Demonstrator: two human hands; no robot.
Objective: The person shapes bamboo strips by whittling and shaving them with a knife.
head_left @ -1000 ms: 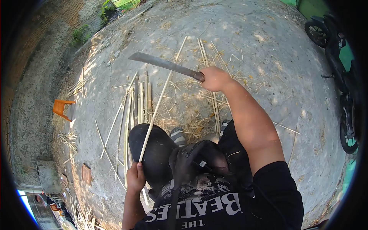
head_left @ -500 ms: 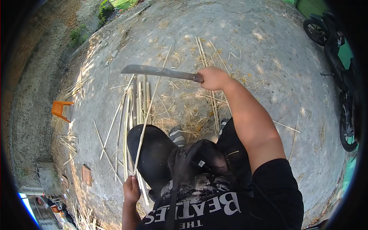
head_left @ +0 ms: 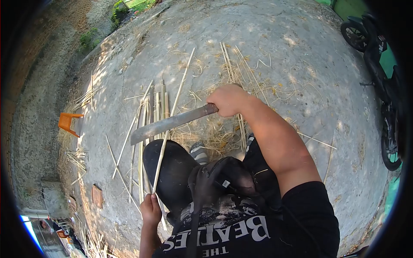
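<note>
My right hand [head_left: 229, 100] is closed round the handle of a machete [head_left: 172, 124], its broad worn blade pointing left and slightly toward me. The blade crosses a long pale bamboo strip [head_left: 184, 77]; whether the two touch I cannot tell. At the near end of that strip, my left hand [head_left: 150, 210] grips it beside my left knee. The strip slants forward over the knee. Beneath and left of it, more bamboo strips [head_left: 140, 165] lie in a loose bundle on the ground.
Thin shavings [head_left: 215, 133] litter the concrete [head_left: 301, 64] around my feet. Several split strips [head_left: 228, 62] lie ahead. An orange plastic stool [head_left: 69, 122] and a brick [head_left: 97, 196] are at the left; a motorbike [head_left: 380, 81] stands at the far right.
The machete has come down toward me, its blade now over the bamboo strip. My right hand moved left and nearer; my left hand shifted slightly right and up with the strip.
</note>
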